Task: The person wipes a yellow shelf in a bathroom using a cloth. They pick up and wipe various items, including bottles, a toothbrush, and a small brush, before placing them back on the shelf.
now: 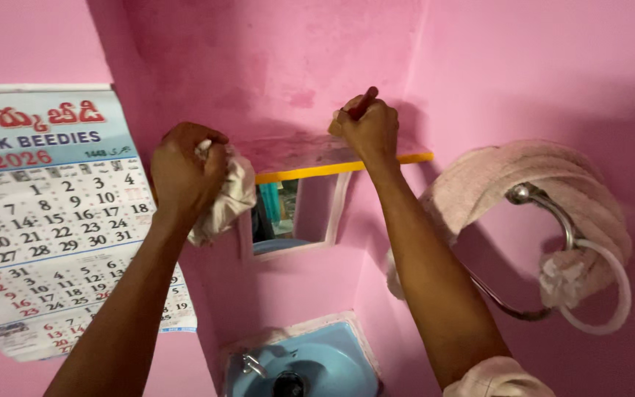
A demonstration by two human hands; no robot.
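1. Wall calendar [45, 220] is hanging far left of the mirror [295, 209], on the pink wall.
2. Left hand [185, 173] is clenching a crumpled whitish cloth [225, 198], pressing it just beside the mirror's upper left corner.
3. Mirror is sitting in a pale frame in the corner, a yellow strip [343, 167] running along its top edge.
4. Blue washbasin [325, 364] is sitting directly below the mirror; its metal tap [251, 364] is showing at the basin's left.
5. Right hand [369, 129] is gripping a dark red handle [364, 101], fist closed, just above the mirror's top right end, touching the dusty ledge there. Cannot tell what the tool's working end is.
6. Pink towel [523, 184] is draping over a metal towel ring [553, 220], well to the right of the mirror; a white hose loop [615, 294] is hanging beneath it.
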